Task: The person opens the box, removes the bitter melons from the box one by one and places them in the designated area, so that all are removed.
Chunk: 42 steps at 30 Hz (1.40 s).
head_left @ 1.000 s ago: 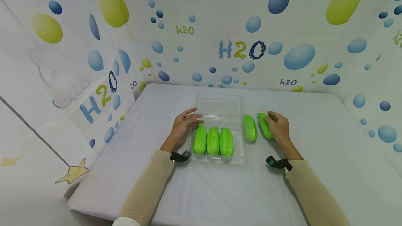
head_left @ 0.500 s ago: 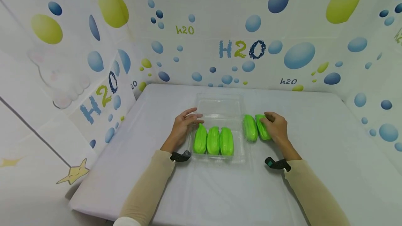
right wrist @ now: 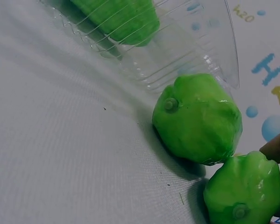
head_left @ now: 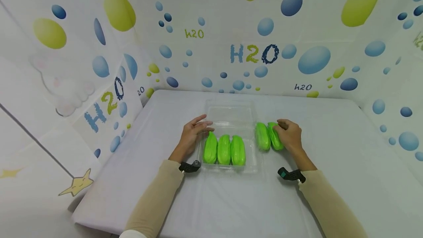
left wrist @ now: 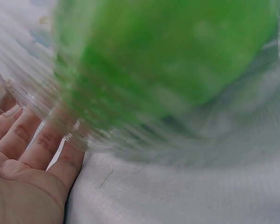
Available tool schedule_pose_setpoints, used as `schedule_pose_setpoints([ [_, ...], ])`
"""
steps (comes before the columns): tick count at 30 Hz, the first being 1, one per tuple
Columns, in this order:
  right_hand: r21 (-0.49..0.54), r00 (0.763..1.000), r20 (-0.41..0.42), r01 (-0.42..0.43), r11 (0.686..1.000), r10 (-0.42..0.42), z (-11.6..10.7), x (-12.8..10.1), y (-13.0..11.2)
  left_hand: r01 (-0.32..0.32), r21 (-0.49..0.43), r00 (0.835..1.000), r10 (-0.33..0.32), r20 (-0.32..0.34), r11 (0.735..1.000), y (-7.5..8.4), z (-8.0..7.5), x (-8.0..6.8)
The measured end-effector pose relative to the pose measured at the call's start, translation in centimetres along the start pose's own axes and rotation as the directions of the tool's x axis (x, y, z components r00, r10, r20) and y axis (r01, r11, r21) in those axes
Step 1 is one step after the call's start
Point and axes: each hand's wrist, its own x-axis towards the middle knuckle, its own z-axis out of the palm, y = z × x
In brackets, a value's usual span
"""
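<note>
A clear plastic clamshell box (head_left: 252, 159) lies with its lid (head_left: 230, 112) folded back. Three bright green, long, ridged vegetables (head_left: 224, 150) stand side by side in its left part. My left hand (head_left: 190, 135) rests against the box's left wall, its fingers (left wrist: 44, 140) extended and touching the plastic. Right of the box lies another green ridged vegetable (head_left: 263, 136) on the table. My right hand (head_left: 291, 135) holds one more green ridged vegetable (right wrist: 245, 191) just beside it; the two touch in the right wrist view. Part of the held one is hidden under my fingers.
A white cloth covers the table (head_left: 231, 205). Behind it hangs a white backdrop (head_left: 214, 67) with blue and green drops and "H2O" lettering. Inside the box, bare floor shows to the right of the three vegetables.
My right hand has moved left with its green ridged vegetable, closing the gap to the one lying beside the box. The left hand and the box have stayed put.
</note>
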Motion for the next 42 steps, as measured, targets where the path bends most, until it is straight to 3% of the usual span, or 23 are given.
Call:
schedule_pose_setpoints([
  [10, -0.014, 1.0, -0.003, -0.03, 0.999, 0.03, 0.0, -0.1, -0.2, -0.004, -0.005, 1.0, 0.004, -0.022, 1.0, -1.8, -0.9, 1.0],
  [18, -0.012, 0.998, -0.065, -0.022, 1.0, 0.022, -0.4, -0.2, -1.0, -0.033, 0.04, 0.999, 0.034, -0.023, 0.999, -2.1, -0.9, 1.1],
  [26, -0.01, 0.99, -0.141, -0.011, 1.0, 0.009, -0.3, -0.1, -2.0, -0.031, 0.028, 0.999, 0.031, -0.031, 0.999, -2.0, -0.8, 1.0],
  [34, 0.042, 0.987, -0.157, 0.034, 0.999, -0.027, -0.6, -0.4, -3.7, -0.03, 0.021, 0.999, 0.03, -0.031, 0.999, -2.1, -0.9, 1.1],
  [42, 0.134, 0.993, -0.117, 0.014, 0.991, 0.002, -0.7, -1.2, -6.2, -0.033, 0.025, 0.999, 0.034, -0.031, 0.999, -2.1, -0.9, 1.1],
])
